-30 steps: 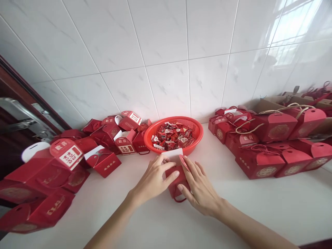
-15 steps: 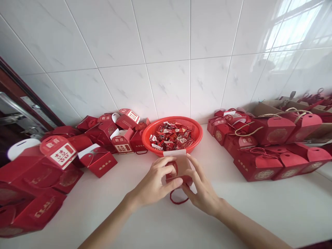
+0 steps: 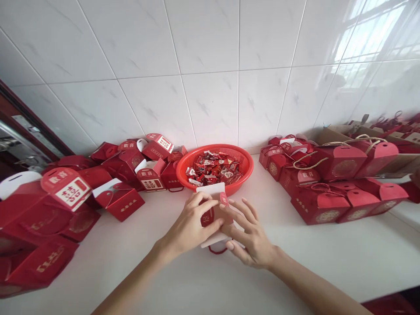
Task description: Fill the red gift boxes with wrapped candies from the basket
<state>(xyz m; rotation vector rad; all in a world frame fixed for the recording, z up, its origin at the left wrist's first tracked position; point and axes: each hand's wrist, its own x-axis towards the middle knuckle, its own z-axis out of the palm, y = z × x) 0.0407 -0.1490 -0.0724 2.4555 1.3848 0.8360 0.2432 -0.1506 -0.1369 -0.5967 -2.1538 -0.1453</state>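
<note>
A small red gift box (image 3: 206, 218) stands on the white countertop between my hands, its pale flaps raised at the far side and spread at the near side. My left hand (image 3: 192, 223) grips its left side, fingers bent over the top and thumb toward the middle. Across the right side lies my right hand (image 3: 247, 232), fingers against a red side flap and thumb at the near edge. Below the box a red cord loop (image 3: 217, 251) rests on the counter. Just behind it sits a red plastic basket (image 3: 247, 173) full of wrapped candies (image 3: 213, 168). My fingers hide much of the box.
Several red gift boxes (image 3: 121, 201) are heaped on the left, some with flaps up. More boxes (image 3: 320, 208), some with rope or cord handles, stand in rows on the right near a cardboard carton (image 3: 403, 164). White tiles (image 3: 210, 105) line the wall behind.
The near pale flap now spreads outward, and a red side flap stands up under my right fingers. My right hand has moved over the box's top. The view has shifted slightly.
</note>
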